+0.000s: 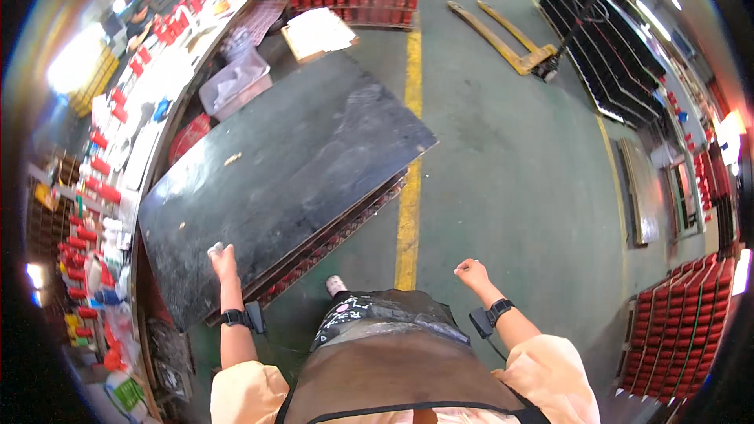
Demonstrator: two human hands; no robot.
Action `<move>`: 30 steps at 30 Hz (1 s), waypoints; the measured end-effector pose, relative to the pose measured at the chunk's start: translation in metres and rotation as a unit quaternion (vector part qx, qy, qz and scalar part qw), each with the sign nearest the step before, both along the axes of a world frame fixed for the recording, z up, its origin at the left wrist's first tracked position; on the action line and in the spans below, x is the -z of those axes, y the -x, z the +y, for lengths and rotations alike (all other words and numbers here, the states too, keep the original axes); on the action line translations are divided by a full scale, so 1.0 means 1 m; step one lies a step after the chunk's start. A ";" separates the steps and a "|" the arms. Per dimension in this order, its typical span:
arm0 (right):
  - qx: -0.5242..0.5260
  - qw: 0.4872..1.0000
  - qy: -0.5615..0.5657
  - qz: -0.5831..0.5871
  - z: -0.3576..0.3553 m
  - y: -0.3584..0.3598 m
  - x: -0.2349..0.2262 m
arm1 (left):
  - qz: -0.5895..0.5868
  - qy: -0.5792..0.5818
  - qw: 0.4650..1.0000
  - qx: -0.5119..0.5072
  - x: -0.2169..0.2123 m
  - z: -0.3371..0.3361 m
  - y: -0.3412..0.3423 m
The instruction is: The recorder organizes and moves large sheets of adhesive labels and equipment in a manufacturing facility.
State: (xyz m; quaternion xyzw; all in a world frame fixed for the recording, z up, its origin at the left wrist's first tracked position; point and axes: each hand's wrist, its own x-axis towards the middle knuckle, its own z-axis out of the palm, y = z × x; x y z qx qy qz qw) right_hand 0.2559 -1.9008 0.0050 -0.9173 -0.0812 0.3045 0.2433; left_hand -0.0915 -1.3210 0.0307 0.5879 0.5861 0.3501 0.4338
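Both arms out forward, wrists strapped. Left hand (pixel 222 261) curled closed, something pale showing at the fingers (pixel 215 250). Right hand (pixel 472 272) loosely curled, palm down, holding nothing.

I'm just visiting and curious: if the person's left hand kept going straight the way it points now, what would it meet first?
Probably the big dark board. The left hand, closed around something small and pale, already sits over the board's near edge and points across it. Depth is hard to judge here.

Your left hand (pixel 223 261) is balled up around something pale over the dark board (pixel 290 180), right hand (pixel 472 273) just hanging loose above the green floor (pixel 510 157).
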 end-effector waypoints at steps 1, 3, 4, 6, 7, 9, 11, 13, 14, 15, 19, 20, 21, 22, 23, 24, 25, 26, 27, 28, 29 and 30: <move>0.002 1.000 -0.010 0.000 -0.002 -0.015 -0.003 | 0.002 -0.007 1.000 0.027 -0.016 -0.003 -0.034; 0.029 0.997 -0.073 0.005 -0.030 -0.044 -0.003 | 0.028 0.082 0.988 0.125 -0.062 -0.045 -0.159; 0.032 0.996 -0.080 0.006 -0.031 -0.058 -0.006 | 0.041 0.081 0.984 0.152 -0.071 -0.050 -0.191; 0.022 0.995 -0.094 -0.003 -0.042 -0.092 -0.012 | 0.049 0.100 0.974 0.199 -0.079 -0.069 -0.265; 0.025 0.995 -0.095 -0.004 -0.047 -0.109 -0.015 | 0.061 0.107 0.969 0.216 -0.080 -0.074 -0.297; 0.052 0.993 -0.108 -0.005 -0.081 -0.142 -0.012 | 0.087 0.120 0.955 0.256 -0.066 -0.093 -0.368; 0.072 0.990 -0.096 -0.075 -0.139 -0.170 0.015 | 0.073 0.108 0.941 0.313 -0.044 -0.104 -0.445; 0.170 0.985 -0.033 -0.016 -0.212 -0.195 0.046 | 0.076 0.125 0.937 0.317 -0.023 -0.111 -0.500; 0.225 0.973 0.043 -0.032 -0.234 -0.194 0.032 | 0.089 0.113 0.936 0.321 -0.012 -0.121 -0.531; 0.301 0.950 0.066 -0.050 -0.283 -0.182 0.037 | 0.106 0.090 0.929 0.342 -0.012 -0.142 -0.574; -0.110 0.891 0.439 -0.049 -0.488 -0.084 0.080 | 0.077 -0.056 0.861 0.499 0.019 -0.207 -0.719; -0.126 0.834 0.536 -0.048 -0.548 -0.061 0.054 | 0.082 -0.023 0.851 0.519 0.048 -0.227 -0.749; -0.113 0.859 0.499 0.007 -0.548 -0.049 0.050 | 0.077 0.011 0.856 0.511 0.061 -0.233 -0.764; 0.014 0.900 0.426 0.089 -0.546 -0.053 0.042 | 0.072 0.067 0.854 0.510 0.055 -0.246 -0.778; 0.081 0.911 0.384 0.122 -0.532 -0.070 0.046 | 0.066 0.114 0.851 0.509 0.042 -0.253 -0.792; 0.102 0.918 0.356 0.140 -0.508 -0.095 0.052 | 0.070 0.104 0.857 0.500 0.037 -0.251 -0.806; 0.103 0.923 0.339 0.149 -0.495 -0.123 0.052 | 0.089 0.125 0.864 0.479 0.040 -0.248 -0.821; 0.100 0.927 0.328 0.150 -0.486 -0.156 0.048 | 0.101 0.150 0.870 0.459 0.044 -0.245 -0.840; 0.094 0.930 0.322 0.149 -0.482 -0.190 0.043 | 0.096 0.154 0.874 0.451 0.043 -0.243 -0.861; 0.084 0.933 0.319 0.146 -0.478 -0.223 0.040 | 0.062 0.221 0.883 0.408 0.038 -0.240 -0.878; 0.067 0.934 0.319 0.144 -0.480 -0.258 0.039 | 0.030 0.287 0.887 0.360 0.037 -0.235 -0.886; 0.042 0.937 0.318 0.137 -0.483 -0.300 0.039 | 0.024 0.315 0.892 0.324 0.035 -0.230 -0.892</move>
